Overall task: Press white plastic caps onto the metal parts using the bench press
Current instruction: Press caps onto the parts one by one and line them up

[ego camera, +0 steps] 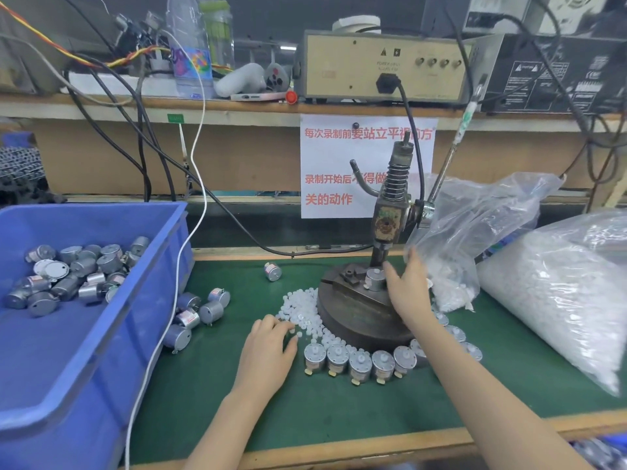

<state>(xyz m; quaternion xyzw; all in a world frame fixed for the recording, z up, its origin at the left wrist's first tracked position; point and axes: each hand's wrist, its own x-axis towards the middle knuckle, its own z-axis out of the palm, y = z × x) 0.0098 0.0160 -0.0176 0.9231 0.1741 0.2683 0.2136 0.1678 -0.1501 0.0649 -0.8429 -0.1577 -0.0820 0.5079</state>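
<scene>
Resting on the press (385, 228) base at frame centre, a metal part (375, 278) sits under the ram, the right hand (407, 290) open, thumb beside it. Lower left of that, the left hand (268, 351) curls over loose caps (302, 307); whether it pinches one is unclear.
</scene>
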